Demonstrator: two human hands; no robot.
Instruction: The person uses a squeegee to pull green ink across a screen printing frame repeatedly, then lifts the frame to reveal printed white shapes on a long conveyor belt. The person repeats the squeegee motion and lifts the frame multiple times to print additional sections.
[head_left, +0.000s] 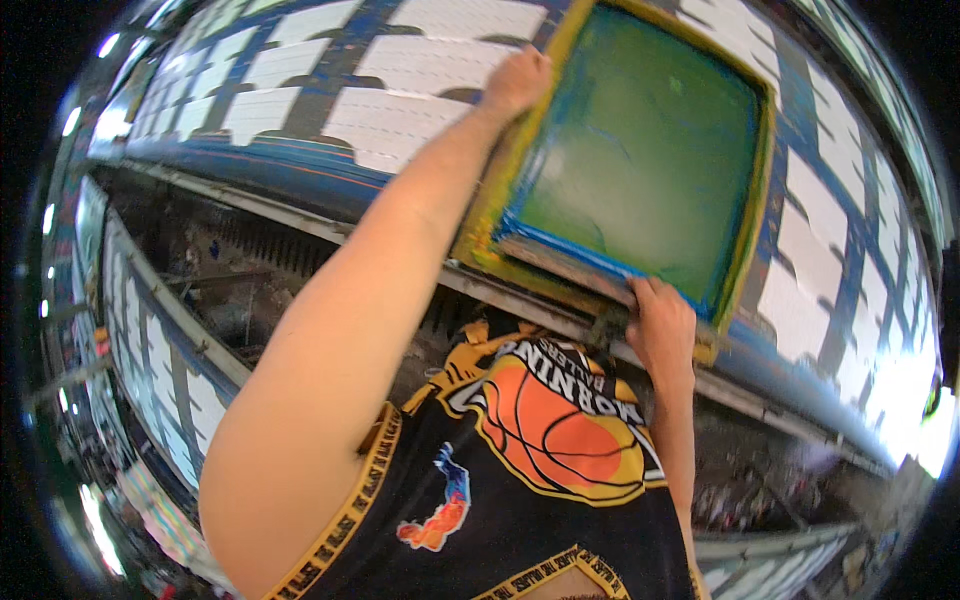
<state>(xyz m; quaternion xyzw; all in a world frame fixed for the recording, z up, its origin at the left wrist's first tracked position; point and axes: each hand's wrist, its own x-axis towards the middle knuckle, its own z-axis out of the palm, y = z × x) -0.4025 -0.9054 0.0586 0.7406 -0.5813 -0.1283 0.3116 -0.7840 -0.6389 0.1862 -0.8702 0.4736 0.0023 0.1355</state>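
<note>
A screen-printing frame (772, 150) with yellow-stained edges and a green mesh lies tilted over the long table. Blue ink lines the inside of its rim. My left hand (518, 82) is closed around the frame's left side, toward its far end. At the near side, my right hand (662, 322) has its fingers curled over the edge, by the right end of a brown, wood-like bar (570, 262) lying along that edge. White cut pieces (400, 115) with dashed lines are laid in rows on both sides of the frame.
The long blue-and-grey table (290, 165) has a metal rail (240, 208) along its near edge. Behind me on the left runs another table (165, 335) with white pieces. A dark gap with clutter separates them. Bright light (915, 425) glares at the right.
</note>
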